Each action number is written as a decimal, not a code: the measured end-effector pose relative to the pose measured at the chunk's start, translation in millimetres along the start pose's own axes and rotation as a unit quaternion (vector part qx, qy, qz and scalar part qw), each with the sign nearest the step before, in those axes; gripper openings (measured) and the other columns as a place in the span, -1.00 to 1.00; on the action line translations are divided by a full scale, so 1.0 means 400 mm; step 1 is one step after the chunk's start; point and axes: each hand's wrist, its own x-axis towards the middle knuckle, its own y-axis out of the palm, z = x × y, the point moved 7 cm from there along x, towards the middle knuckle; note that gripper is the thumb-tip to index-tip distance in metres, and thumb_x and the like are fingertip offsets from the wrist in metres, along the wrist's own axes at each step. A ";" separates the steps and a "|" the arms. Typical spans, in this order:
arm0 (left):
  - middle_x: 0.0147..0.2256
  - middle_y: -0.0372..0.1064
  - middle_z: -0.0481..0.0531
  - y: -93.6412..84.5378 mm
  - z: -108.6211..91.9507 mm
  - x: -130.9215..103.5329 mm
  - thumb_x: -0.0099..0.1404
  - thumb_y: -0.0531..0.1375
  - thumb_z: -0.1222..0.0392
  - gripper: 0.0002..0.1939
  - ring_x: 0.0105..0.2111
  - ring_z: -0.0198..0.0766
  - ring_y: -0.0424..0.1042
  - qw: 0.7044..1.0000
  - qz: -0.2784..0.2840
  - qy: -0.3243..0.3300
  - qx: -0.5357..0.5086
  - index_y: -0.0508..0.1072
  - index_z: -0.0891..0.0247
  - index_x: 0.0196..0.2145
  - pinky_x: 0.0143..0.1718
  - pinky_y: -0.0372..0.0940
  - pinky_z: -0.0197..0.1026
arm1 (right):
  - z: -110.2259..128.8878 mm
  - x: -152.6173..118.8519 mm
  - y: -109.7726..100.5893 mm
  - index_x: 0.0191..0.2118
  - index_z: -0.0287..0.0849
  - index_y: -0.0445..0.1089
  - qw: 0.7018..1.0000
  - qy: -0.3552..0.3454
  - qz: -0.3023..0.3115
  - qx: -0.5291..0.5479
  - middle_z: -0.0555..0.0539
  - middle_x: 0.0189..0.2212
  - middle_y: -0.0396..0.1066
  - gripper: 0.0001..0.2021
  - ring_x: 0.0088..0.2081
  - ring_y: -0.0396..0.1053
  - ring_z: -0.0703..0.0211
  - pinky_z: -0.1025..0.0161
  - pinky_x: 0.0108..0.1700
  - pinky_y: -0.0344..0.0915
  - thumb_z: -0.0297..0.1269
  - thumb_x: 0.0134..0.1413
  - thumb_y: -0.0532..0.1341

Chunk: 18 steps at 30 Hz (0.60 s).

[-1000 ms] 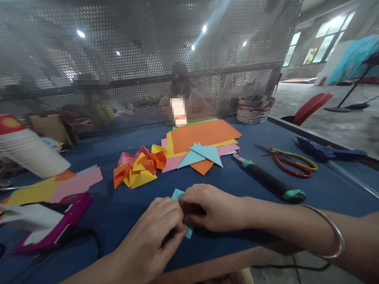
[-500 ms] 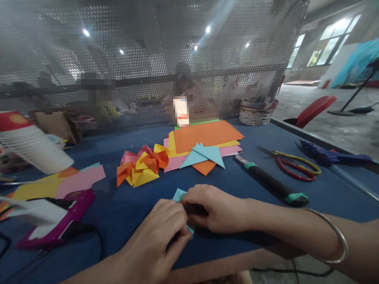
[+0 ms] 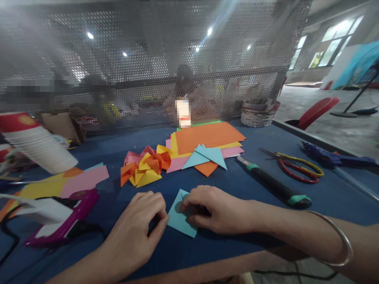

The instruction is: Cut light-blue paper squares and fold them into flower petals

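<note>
Blue paper (image 3: 177,221) lay on the counter (image 3: 102,152) under the curled, partly open right grip (image 3: 186,213), whose fingertips touched it; the left grip (image 3: 167,216), thumb and forefinger closed together, met its left corner. Beyond sat a folded orange-and-yellow cluster (image 3: 145,167), stacked coloured sheets (image 3: 211,136) and, rightward, a green-and-black cutter (image 3: 272,183) beside scissors (image 3: 299,169).

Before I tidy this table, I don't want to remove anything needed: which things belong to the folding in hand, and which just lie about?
Likely part of it:
light-blue paper being worked
folded light-blue pieces
folded yellow, orange and pink cluster
stack of coloured paper

Seemingly just lying about:
knife
scissors
glue gun
paper cups
purple power strip
basket
</note>
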 end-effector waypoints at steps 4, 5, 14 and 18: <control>-0.50 0.10 -0.05 -0.010 -0.016 0.001 0.29 -0.05 0.39 -0.78 -0.44 -0.21 0.12 0.998 -0.054 0.024 0.038 0.11 0.22 -0.51 -0.35 0.03 -0.11 | 0.000 0.000 0.000 -0.15 -0.26 0.42 1.000 -0.002 -0.002 0.004 -0.09 -0.25 0.46 -0.74 -0.21 0.35 0.18 0.30 -0.13 0.23 -0.54 -0.03 0.23; -0.50 0.10 -0.05 -0.010 -0.022 0.002 0.29 -0.05 0.40 -0.78 -0.45 -0.21 0.11 0.997 -0.062 0.029 0.038 0.10 0.22 -0.51 -0.35 0.03 -0.11 | 0.000 0.000 0.000 -0.15 -0.26 0.42 1.000 -0.001 -0.002 0.004 -0.09 -0.25 0.46 -0.73 -0.21 0.35 0.19 0.30 -0.13 0.23 -0.55 -0.03 0.23; -0.50 0.12 -0.09 0.013 -0.104 0.017 0.21 -0.04 0.48 -0.78 -0.46 -0.26 0.11 0.993 -0.033 0.108 -0.043 0.09 0.23 -0.50 -0.34 0.00 -0.14 | 0.005 0.004 -0.001 -0.22 -0.28 0.40 1.000 -0.012 -0.002 -0.023 -0.05 -0.36 0.40 -0.81 -0.29 0.31 0.22 0.33 -0.22 0.21 -0.54 -0.02 0.22; -0.51 0.14 -0.09 0.022 -0.124 0.025 0.19 -0.02 0.48 -0.79 -0.47 -0.28 0.12 0.989 -0.047 0.123 -0.074 0.09 0.24 -0.51 -0.34 -0.01 -0.15 | 0.007 0.005 0.002 -0.24 -0.28 0.39 0.999 -0.018 0.003 -0.030 -0.04 -0.37 0.38 -0.82 -0.31 0.30 0.23 0.34 -0.22 0.21 -0.57 -0.03 0.20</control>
